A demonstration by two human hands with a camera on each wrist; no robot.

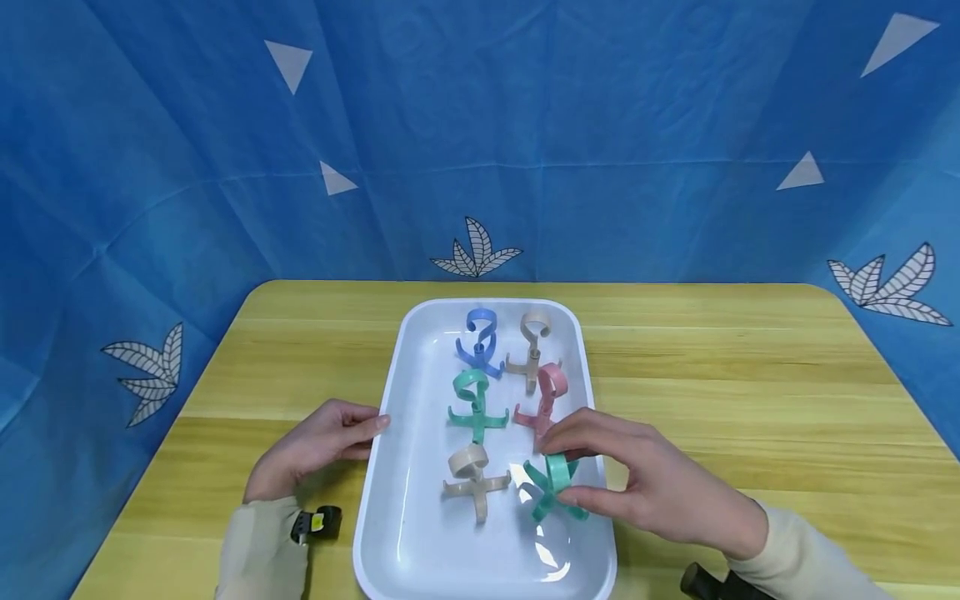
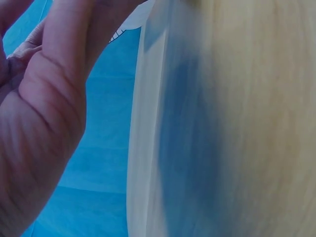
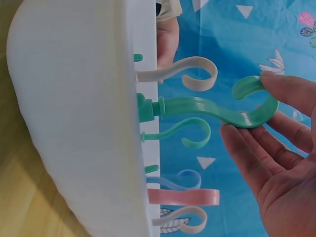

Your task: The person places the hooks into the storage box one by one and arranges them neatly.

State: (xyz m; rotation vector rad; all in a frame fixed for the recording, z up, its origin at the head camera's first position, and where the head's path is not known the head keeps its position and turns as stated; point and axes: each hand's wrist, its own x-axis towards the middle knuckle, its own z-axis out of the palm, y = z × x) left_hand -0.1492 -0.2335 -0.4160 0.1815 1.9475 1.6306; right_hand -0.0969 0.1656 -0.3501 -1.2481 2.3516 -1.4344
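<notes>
My right hand [image 1: 637, 475] pinches the curved top of a green plastic hanger hook [image 1: 557, 472] at the front right of the white tray [image 1: 408, 542]. In the right wrist view, thumb and fingertips sit around the curl of this green hook [image 3: 202, 106], whose base is hidden behind the tray wall. At the tray's left rim is my left hand [image 1: 330, 446], gripping it with the thumb over the edge and the fingers lower outside. A beige hook [image 1: 476, 482] stands left of the held one, and a pink hook [image 1: 547, 396] right behind it.
Farther back in the tray stand another green hook [image 1: 477, 406], a blue hook [image 1: 481, 342] and a second beige hook [image 1: 532, 350]. Each has several prongs at its base. The tray lies on a wooden table [image 1: 720, 375], with a blue curtain [image 1: 570, 108] behind.
</notes>
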